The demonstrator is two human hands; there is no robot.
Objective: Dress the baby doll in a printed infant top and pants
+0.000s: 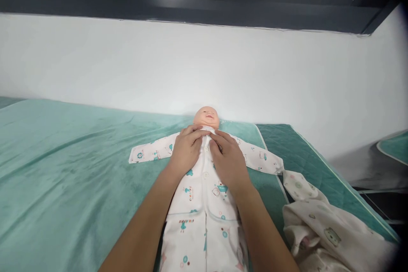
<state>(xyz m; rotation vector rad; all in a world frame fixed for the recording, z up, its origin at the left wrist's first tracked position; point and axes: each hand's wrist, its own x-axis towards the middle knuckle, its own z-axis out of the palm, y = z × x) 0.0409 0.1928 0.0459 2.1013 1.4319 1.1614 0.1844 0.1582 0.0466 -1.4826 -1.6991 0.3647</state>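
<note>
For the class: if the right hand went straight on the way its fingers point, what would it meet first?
The right hand would probably meet the fingers of the left hand first, near the top of the shirt; whether they already touch is unclear.

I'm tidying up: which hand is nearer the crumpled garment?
Right. The right hand rests on the printed shirt, with the crumpled garment off to its right; the left hand rests farther left on the shirt.
</note>
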